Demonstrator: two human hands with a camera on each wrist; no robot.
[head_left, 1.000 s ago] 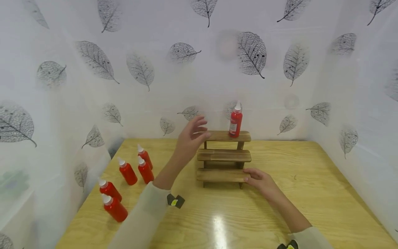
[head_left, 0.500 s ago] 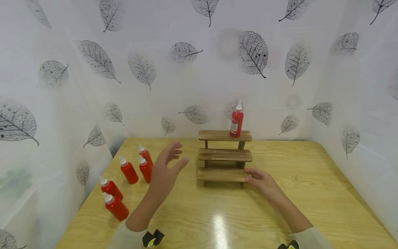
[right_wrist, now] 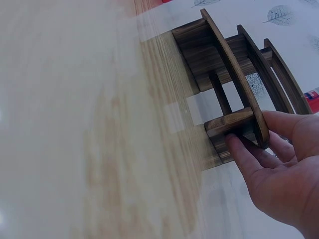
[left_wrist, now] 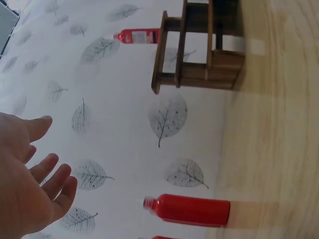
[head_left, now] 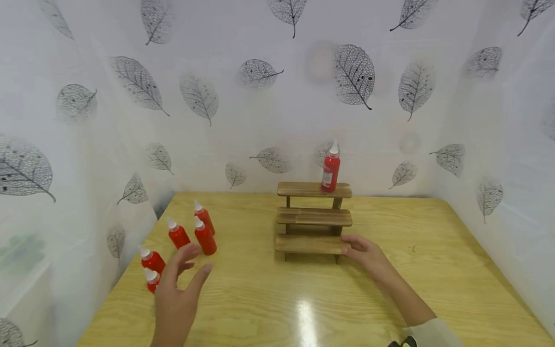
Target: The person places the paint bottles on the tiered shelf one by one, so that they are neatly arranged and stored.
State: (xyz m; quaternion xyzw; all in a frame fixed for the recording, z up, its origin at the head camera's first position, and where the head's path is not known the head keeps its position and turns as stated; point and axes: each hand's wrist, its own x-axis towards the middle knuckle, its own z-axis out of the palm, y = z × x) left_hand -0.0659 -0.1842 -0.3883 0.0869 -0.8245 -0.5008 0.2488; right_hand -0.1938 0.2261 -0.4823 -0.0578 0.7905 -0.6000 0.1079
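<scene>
My left hand (head_left: 178,294) hovers over the table's left side with thumb and fingers apart, holding nothing. Several red squeeze bottles with white pointed caps stand about it; it partly hides a front bottle (head_left: 151,284), and a bottle (head_left: 205,238) stands just beyond its fingers. Whether it touches any bottle cannot be told. With thumb and fingers, my right hand (head_left: 368,258) pinches the right end of the lowest step of a three-tier wooden stand (head_left: 313,245); the right wrist view shows this hand (right_wrist: 279,164) gripping the board's edge. One red bottle (head_left: 331,171) stands upright on the top step.
The wooden table (head_left: 390,299) runs back to a white leaf-print curtain (head_left: 269,106), which also hangs along both sides. Another red bottle (head_left: 178,234) and one at the back (head_left: 204,215) stand left of the stand.
My left hand has moved from beside the stand's top step leftward and toward me, to the red bottles. The right hand keeps its hold on the stand.
</scene>
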